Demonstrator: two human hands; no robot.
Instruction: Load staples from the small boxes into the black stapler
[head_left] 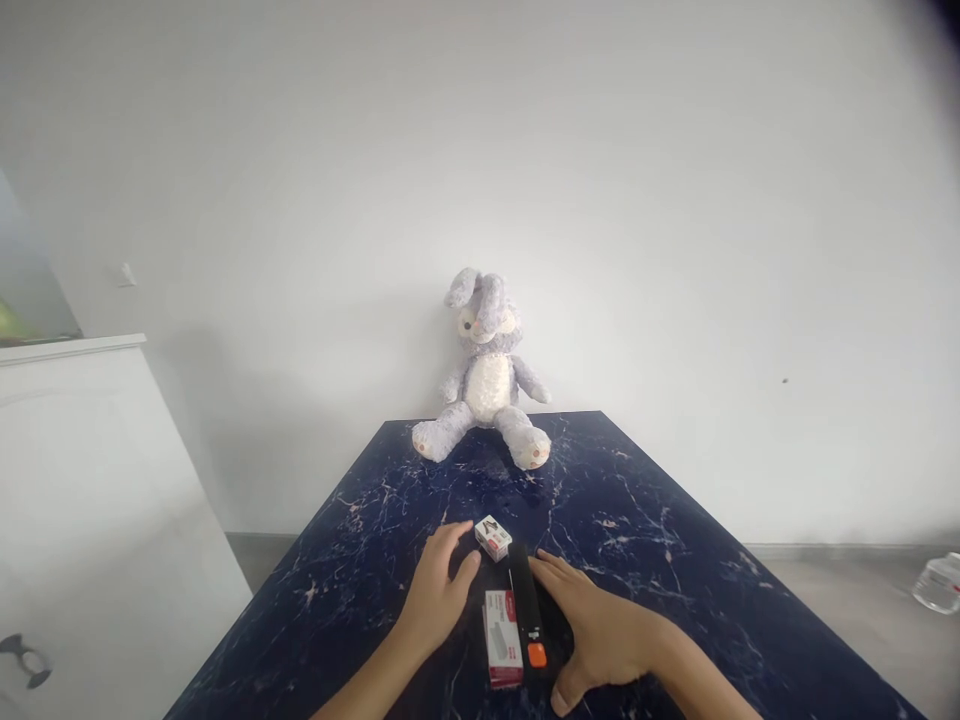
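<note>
A small white box [493, 538] with a dark picture on its top lies on the dark blue table. My left hand [439, 585] is just left of it, thumb and fingers apart, fingertips close to its side; I cannot tell whether they touch it. A long black stapler [526, 595] with an orange square [537, 655] at its near end lies right of the box. Along the stapler's right side rests my right hand [596, 625], its thumb spread away from the fingers. Left of the stapler, white-and-red staple boxes [502, 635] are stacked flat.
A grey-and-white plush rabbit [489, 385] sits at the table's [652, 520] far edge, against the white wall [675, 250]. At left stands a white cabinet [90, 480] with a dark handle [26, 660]. A clear plastic container [939, 585] is on the floor at far right.
</note>
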